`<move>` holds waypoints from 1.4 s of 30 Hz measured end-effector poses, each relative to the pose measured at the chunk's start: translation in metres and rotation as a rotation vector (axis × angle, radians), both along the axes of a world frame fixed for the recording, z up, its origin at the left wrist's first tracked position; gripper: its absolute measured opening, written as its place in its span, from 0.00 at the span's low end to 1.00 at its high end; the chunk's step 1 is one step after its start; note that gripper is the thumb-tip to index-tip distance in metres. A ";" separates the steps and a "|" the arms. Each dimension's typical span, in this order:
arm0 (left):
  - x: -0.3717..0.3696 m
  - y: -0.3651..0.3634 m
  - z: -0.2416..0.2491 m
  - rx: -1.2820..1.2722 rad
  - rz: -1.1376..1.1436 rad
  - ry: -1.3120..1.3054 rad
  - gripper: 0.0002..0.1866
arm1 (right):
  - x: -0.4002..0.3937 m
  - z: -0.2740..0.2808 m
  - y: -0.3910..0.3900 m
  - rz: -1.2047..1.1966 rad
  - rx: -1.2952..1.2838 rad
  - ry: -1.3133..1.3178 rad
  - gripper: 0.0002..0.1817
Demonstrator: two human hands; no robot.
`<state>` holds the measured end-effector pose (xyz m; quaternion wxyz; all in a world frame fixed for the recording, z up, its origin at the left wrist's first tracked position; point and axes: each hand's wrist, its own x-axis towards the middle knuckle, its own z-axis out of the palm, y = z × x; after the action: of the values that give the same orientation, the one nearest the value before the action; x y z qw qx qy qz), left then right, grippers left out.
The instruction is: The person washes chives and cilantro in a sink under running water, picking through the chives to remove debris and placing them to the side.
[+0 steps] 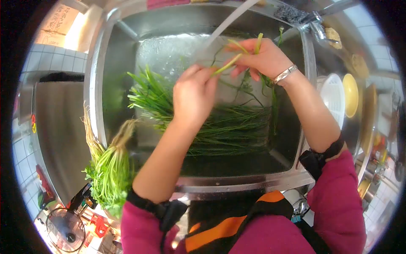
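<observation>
Metal sink (287, 171) w/ water (163, 53) in it; both hands over it. L hand (192, 95), over sink's mid, has fingers closed at 1 end of a pale-green stalk (227, 64). R hand (264, 59), toward sink's far R, pinches same stalk's other end; bracelet (286, 75) on that wrist. Long green chives (228, 127) lie in sink, under & beside L hand. Faucet (315, 25) at sink's far R corner. Steel surface (59, 135) L of sink; rooted leafy greens (112, 169) at sink's near-L corner. White basket (333, 99) + yellow bowl (350, 95) R of sink. Glass lid (65, 228) well off sink's near L. White tiles (25, 156) farther L of sink.
</observation>
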<state>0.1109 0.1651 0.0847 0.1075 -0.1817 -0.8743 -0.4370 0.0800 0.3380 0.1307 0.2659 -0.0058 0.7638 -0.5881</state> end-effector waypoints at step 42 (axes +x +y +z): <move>0.027 -0.007 -0.033 1.013 0.296 -1.201 0.06 | 0.002 -0.075 -0.037 -0.007 -0.253 -0.451 0.11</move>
<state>0.1381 0.1580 0.0520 -0.2552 0.2734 -0.4929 -0.7856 0.0818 0.3015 0.0557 0.4245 0.0947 0.6056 -0.6663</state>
